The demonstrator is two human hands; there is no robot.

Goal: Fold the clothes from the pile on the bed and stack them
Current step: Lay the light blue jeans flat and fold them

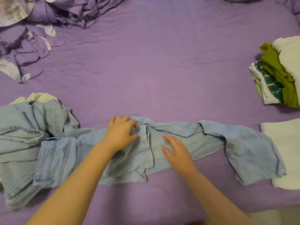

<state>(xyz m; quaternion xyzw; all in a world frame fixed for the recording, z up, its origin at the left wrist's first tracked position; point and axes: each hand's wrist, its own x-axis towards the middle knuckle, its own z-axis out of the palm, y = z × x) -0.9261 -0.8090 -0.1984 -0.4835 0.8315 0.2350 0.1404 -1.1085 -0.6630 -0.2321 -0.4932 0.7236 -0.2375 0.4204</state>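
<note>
- A pair of light blue jeans (186,143) is lying stretched across the near part of the bed (154,70), its long axis running left to right, with the waistband end bunched at the left and a leg reaching right.
- The right end of that leg is lying over the edge of a folded white cloth (284,153).
- The left hand (121,132) is resting on the middle of the jeans, its fingers curling and pinching a fold of denim near a seam.
- The right hand (177,151) is lying flat just beside it on the denim, fingers straight and slightly apart, pressing the cloth down.
- The denim is looking soft and washed out, with stitched seams and a raw, frayed hem at the near edge; the left part is sitting heaped in thick folds over a pale yellow garment (41,96).
- A stack of folded clothes (279,75), white, olive green and teal-patterned, is sitting at the right edge, well apart from the hands.
- A crumpled purple and white bedcover (48,21) is filling the far left corner.
- A wide stretch of smooth purple sheet is lying open between the jeans and the far side.
</note>
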